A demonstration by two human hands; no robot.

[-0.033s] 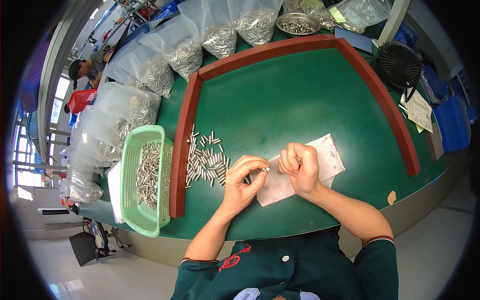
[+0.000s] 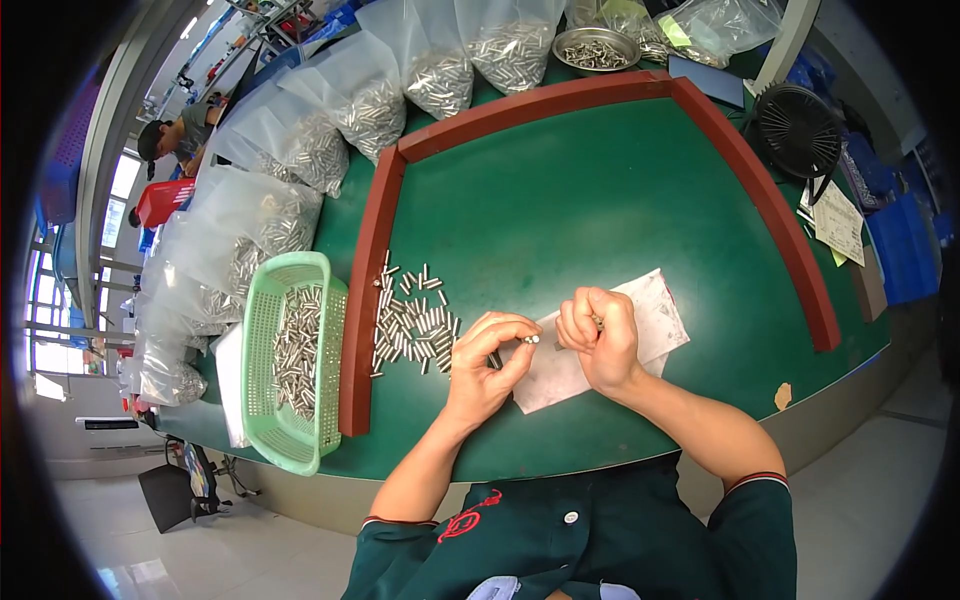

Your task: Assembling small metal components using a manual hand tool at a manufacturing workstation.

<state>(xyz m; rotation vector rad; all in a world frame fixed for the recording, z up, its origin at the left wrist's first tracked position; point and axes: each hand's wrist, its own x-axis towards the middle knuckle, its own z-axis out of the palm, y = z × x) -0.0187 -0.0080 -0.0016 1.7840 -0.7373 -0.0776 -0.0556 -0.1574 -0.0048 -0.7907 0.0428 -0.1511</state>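
My left hand (image 2: pixel 482 368) pinches short shiny metal pins (image 2: pixel 531 339) between thumb and forefinger, their ends facing my other hand. My right hand (image 2: pixel 607 338) is closed in a fist just to the right, a small gap apart. A bit of something metallic shows at its curled fingers, too hidden to name. Both hands are above a smudged white sheet (image 2: pixel 652 312) lying on the green tabletop (image 2: pixel 540 190). Left of my left hand, loose metal pins (image 2: pixel 418 328) are scattered against a red-brown wooden rail (image 2: pixel 362 320).
A light green plastic basket (image 2: pixel 262 390) of pins stands left of the rail. Clear bags (image 2: pixel 437 75) of metal parts line the back and left. A round metal bowl (image 2: pixel 597 48) and a black fan (image 2: pixel 797 128) are at the back right. Someone (image 2: pixel 180 138) sits far left.
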